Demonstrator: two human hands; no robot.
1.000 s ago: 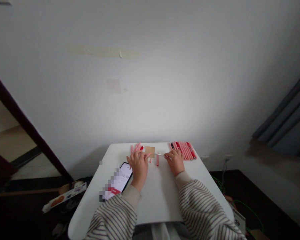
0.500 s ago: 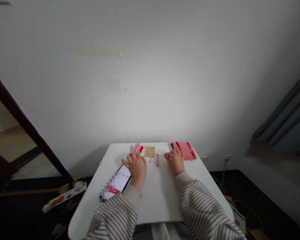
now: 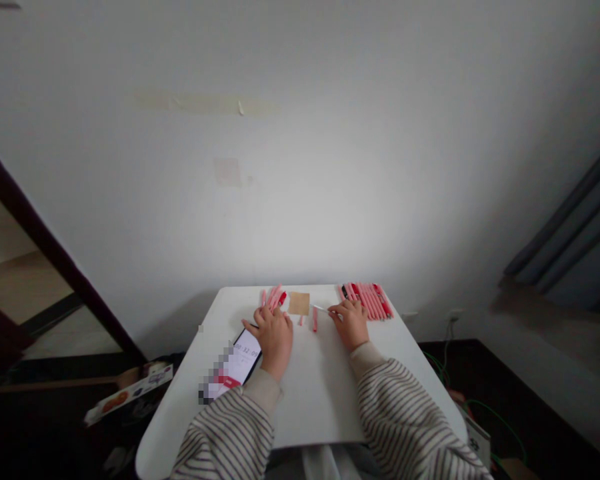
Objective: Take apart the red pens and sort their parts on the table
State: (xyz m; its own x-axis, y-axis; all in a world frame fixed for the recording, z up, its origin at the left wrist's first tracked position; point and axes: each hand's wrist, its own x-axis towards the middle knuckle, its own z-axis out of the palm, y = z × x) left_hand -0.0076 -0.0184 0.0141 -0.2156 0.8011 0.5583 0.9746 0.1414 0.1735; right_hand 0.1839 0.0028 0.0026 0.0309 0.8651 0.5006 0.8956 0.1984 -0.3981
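Slim white stick (image 3: 320,309) in pinching right hand (image 3: 351,323); left hand (image 3: 276,333) palm-down by pink pens (image 3: 273,298), grip unclear.

Lower middle of frame, we've got the right hand (image 3: 351,325) holding a white stick (image 3: 319,308), left hand (image 3: 276,339) by the phone (image 3: 237,363), pens (image 3: 370,302) further right.

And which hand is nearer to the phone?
The left hand: it's at the phone's far end, overlapping its edge in view. The right hand is farther off to the right, holding a thin white stick.
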